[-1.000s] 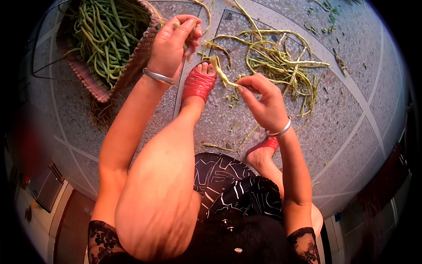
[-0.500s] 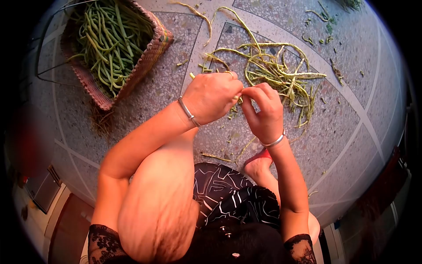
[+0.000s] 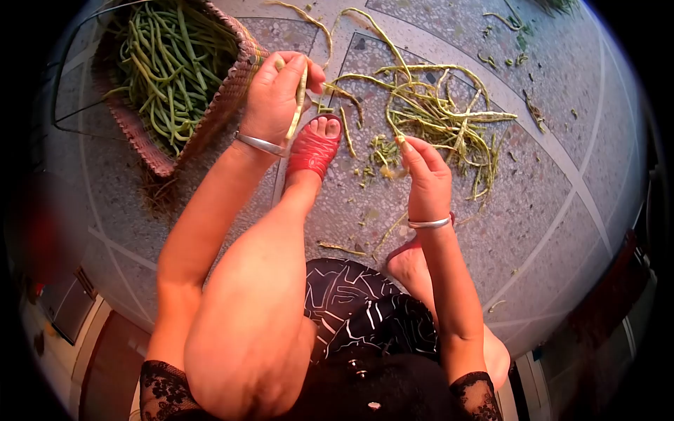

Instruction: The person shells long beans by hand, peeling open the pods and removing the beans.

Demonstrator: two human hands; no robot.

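My left hand (image 3: 279, 98) is closed round a pale green bean piece (image 3: 300, 98) that hangs down toward the wrist, just right of the basket's rim. Over the floor to the right, my right hand (image 3: 427, 179) pinches a small yellowish bean end (image 3: 400, 139) between thumb and forefinger. Beyond it lies a tangled pile of long pale beans (image 3: 456, 116). Short green bits (image 3: 382, 151) are scattered between the pile and my red sandal (image 3: 314, 149).
A woven basket (image 3: 242, 77) full of long green beans (image 3: 168, 70) stands at the upper left, with a wire handle beside it. Dry roots (image 3: 160, 193) lie under its near corner. Loose scraps (image 3: 533, 109) dot the speckled floor (image 3: 533, 203).
From meeting in the middle half a second ago, my hands have parted: the left went up and left with a bean piece, the right slightly down. A bean piece now lies beside the sandal.
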